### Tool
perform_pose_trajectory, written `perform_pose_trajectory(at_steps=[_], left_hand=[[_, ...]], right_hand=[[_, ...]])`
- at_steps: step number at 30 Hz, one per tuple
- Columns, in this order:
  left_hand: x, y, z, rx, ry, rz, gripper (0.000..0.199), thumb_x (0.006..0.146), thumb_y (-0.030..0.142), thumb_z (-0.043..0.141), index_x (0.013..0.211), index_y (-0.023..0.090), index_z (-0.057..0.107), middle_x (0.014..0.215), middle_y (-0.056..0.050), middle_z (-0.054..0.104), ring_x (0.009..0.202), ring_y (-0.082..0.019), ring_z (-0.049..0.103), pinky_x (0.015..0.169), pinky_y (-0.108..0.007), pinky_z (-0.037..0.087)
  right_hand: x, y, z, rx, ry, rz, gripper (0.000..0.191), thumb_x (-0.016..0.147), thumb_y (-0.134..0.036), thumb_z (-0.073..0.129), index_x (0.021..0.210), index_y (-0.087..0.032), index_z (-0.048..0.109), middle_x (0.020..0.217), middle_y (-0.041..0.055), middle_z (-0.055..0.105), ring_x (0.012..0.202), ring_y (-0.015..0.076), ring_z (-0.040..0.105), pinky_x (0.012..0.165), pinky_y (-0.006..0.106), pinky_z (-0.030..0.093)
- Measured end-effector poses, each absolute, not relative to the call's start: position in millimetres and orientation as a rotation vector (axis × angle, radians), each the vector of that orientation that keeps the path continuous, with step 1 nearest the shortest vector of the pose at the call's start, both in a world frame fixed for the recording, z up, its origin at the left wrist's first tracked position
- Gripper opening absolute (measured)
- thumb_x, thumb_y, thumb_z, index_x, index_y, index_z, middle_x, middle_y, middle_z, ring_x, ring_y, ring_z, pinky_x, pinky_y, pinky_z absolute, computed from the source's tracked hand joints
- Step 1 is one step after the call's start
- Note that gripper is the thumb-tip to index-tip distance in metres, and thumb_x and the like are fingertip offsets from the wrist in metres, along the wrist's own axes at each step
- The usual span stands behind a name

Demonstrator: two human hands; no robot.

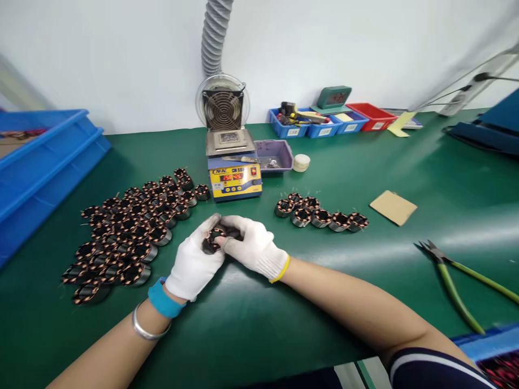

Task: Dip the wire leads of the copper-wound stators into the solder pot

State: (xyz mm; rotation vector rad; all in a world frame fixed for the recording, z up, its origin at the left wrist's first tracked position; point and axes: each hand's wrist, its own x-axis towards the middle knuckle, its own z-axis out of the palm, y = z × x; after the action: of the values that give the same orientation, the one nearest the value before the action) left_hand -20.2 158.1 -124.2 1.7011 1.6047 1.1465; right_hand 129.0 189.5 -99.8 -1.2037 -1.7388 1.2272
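Both my hands wear white gloves and meet around one small round motor stator (214, 239) with copper windings, just in front of the yellow and blue soldering unit (235, 181). My left hand (197, 260) wraps its left side, and my right hand (251, 243) has its bare-looking thumb and fingers closed on the right side. To the left lies a large cluster of similar stators (130, 224). On the right, a smaller group of stators (321, 217) lies in uneven rows with thin wire ends sticking up.
Blue stacked crates (44, 173) stand at the left. A fan (224, 109) with a hose, a purple tray (279, 156), a white round container (301, 162) and small bins (287, 128) stand at the back. Rightward lie a tan card (393, 207) and green-handled cutters (450, 286).
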Motion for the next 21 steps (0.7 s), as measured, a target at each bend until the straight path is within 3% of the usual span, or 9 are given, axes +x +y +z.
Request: perform_pose_trajectory(at_steps=[3, 6, 8, 10, 14, 17, 21], left_hand=[[-18, 160, -121, 1.672, 1.596, 1.186, 0.057, 0.073, 0.029, 0.06, 0.127, 0.015, 0.053, 0.122, -0.01, 0.064, 0.111, -0.024, 0.062, 0.1, -0.037, 0.049], [-21, 161, -114, 1.555, 1.61, 1.052, 0.03, 0.073, 0.031, 0.058, 0.098, 0.016, 0.066, 0.085, -0.006, 0.072, 0.074, -0.021, 0.068, 0.069, -0.033, 0.058], [-28, 161, -105, 1.451, 1.502, 0.921, 0.017, 0.074, 0.032, 0.056, 0.076, 0.017, 0.063, 0.066, -0.003, 0.068, 0.051, -0.015, 0.061, 0.049, -0.027, 0.051], [-39, 160, -92, 1.34, 1.359, 0.814, 0.017, 0.073, 0.033, 0.057, 0.071, 0.016, 0.061, 0.059, -0.002, 0.066, 0.04, -0.012, 0.054, 0.039, -0.023, 0.042], [-63, 161, -75, 1.172, 1.183, 0.949, 0.026, 0.07, 0.039, 0.061, 0.074, 0.014, 0.06, 0.051, -0.002, 0.061, 0.036, -0.012, 0.05, 0.034, -0.021, 0.034], [-65, 162, -79, 1.181, 1.222, 1.241, 0.042, 0.075, 0.056, 0.055, 0.079, 0.015, 0.058, 0.059, -0.003, 0.063, 0.045, -0.012, 0.054, 0.038, -0.021, 0.037], [-42, 160, -91, 1.33, 1.314, 1.121, 0.043, 0.074, 0.058, 0.06, 0.082, 0.016, 0.057, 0.063, 0.0, 0.061, 0.052, -0.011, 0.055, 0.043, -0.02, 0.039]], right_hand=[[131, 187, -100, -1.258, -1.881, 0.904, 0.042, 0.075, -0.03, 0.068, 0.118, -0.029, 0.064, 0.111, 0.0013, 0.067, 0.101, 0.0209, 0.062, 0.093, 0.034, 0.049], [134, 190, -104, -1.232, -1.93, 0.793, 0.04, 0.077, -0.032, 0.065, 0.117, -0.027, 0.064, 0.11, 0.0025, 0.068, 0.1, 0.0208, 0.063, 0.091, 0.034, 0.05], [135, 192, -106, -1.221, -1.899, 0.805, 0.037, 0.078, -0.031, 0.065, 0.115, -0.026, 0.065, 0.106, 0.0023, 0.068, 0.096, 0.0199, 0.064, 0.089, 0.033, 0.052], [136, 195, -106, -1.214, -1.828, 0.847, 0.035, 0.077, -0.031, 0.065, 0.112, -0.025, 0.066, 0.104, 0.0021, 0.069, 0.092, 0.0193, 0.065, 0.087, 0.033, 0.053], [137, 197, -103, -1.19, -1.665, 1.001, 0.037, 0.075, -0.03, 0.067, 0.111, -0.023, 0.066, 0.104, 0.0029, 0.07, 0.09, 0.0194, 0.066, 0.083, 0.033, 0.055], [135, 195, -101, -1.163, -1.63, 1.066, 0.037, 0.074, -0.03, 0.067, 0.11, -0.023, 0.066, 0.103, 0.0026, 0.07, 0.089, 0.0195, 0.067, 0.082, 0.033, 0.055], [133, 192, -103, -1.138, -1.662, 1.046, 0.035, 0.074, -0.031, 0.068, 0.108, -0.023, 0.067, 0.101, 0.0029, 0.071, 0.088, 0.0196, 0.067, 0.082, 0.033, 0.056]])
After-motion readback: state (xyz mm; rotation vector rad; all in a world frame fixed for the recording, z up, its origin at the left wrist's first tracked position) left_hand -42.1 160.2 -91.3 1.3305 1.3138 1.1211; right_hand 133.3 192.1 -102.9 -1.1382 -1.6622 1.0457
